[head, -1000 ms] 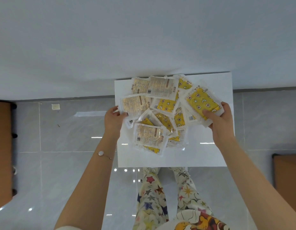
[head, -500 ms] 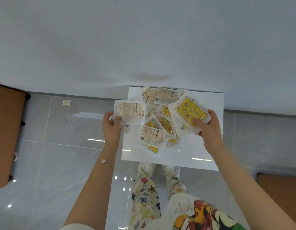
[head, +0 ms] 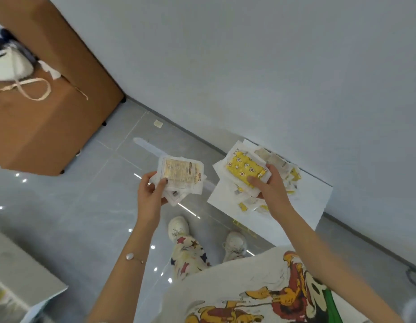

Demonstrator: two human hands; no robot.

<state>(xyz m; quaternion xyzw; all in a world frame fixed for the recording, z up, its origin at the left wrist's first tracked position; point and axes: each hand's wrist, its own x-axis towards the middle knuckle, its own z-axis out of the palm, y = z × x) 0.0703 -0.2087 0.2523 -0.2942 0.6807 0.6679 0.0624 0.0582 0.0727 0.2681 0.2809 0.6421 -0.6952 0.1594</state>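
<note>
Glossy grey floor tiles (head: pixel 85 217) mirror small ceiling lights beneath a plain pale wall. Since half a second ago the view has swung left and tilted, so a brown wooden cabinet (head: pixel 50 117) with rounded corners now fills the upper left. The small white table (head: pixel 305 206) has slid to the right of the picture.

The left hand (head: pixel 151 194), which was at the table's left edge, has carried its packets away and now holds them over the floor, well apart from the table. Its thumb lies curled across the face of a small stack. The top one is a beige packet (head: pixel 181 173), square, in crinkly clear film with a white sealed border and fine print. Another packet's corner pokes out below.

The right hand (head: pixel 270 187) stays above the table, thumb pinching a second stack. On top of it is a yellow packet (head: pixel 245 169) patterned with small stars and moons, in the same shiny wrap. Behind it, the loose pile of packets (head: pixel 286 169) remains scattered on the smooth tabletop.

A thin bracelet (head: pixel 130 256) with a pale oval bead circles the left wrist.
</note>
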